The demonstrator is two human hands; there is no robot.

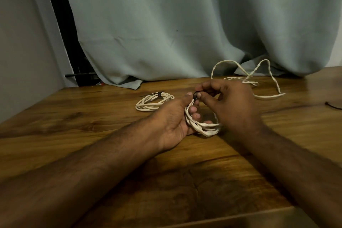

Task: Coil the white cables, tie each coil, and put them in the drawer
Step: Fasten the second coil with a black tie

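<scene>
My left hand [172, 118] grips a coil of white cable [203, 127] just above the wooden table [92, 116], fingers curled through the loops. My right hand [231, 103] pinches a small black tie [195, 95] at the top of that coil, beside my left thumb. A second white coil [153, 101], bound by a black tie, lies flat on the table to the left of my hands. A loose, uncoiled white cable [259, 79] sprawls at the back right near the curtain. No drawer is visible.
A grey-green curtain [185, 24] hangs behind the table and drapes onto its back edge. A thin black strip [333, 106] lies at the table's right edge. A wall and a dark gap are at the left.
</scene>
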